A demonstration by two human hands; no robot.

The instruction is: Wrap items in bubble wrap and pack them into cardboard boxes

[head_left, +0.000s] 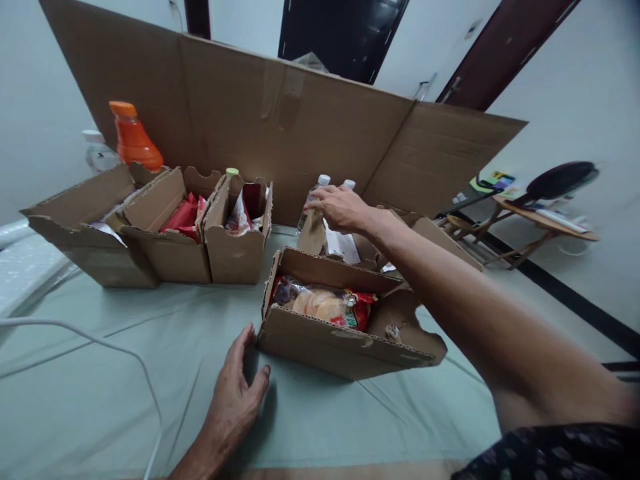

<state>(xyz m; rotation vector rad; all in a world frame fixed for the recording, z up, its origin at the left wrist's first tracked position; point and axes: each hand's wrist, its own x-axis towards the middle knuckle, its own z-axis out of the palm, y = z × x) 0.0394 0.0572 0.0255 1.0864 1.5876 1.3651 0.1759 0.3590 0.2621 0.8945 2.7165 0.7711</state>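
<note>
My left hand (239, 397) rests with fingers and thumb apart on the cloth, beside the left corner of the front cardboard box (345, 350). Inside that box lies a clear and red packet (323, 303) of round, pale baked goods. My right hand (340, 208) reaches over to another cardboard box (313, 235) behind it, fingers bent over its left end; their grip is partly hidden. White paper (341, 245) shows in this rear box. Close behind the fingers stand two bottles with white caps, one clear bottle (320, 183) partly covered by the hand.
Three cardboard boxes (235, 257) with packets stand at the left. An orange bottle (135, 140) and a clear bottle (97, 152) are behind them. A tall cardboard panel (225, 100) spans the back. A white cable (125, 348) crosses the pale green cloth (310, 427).
</note>
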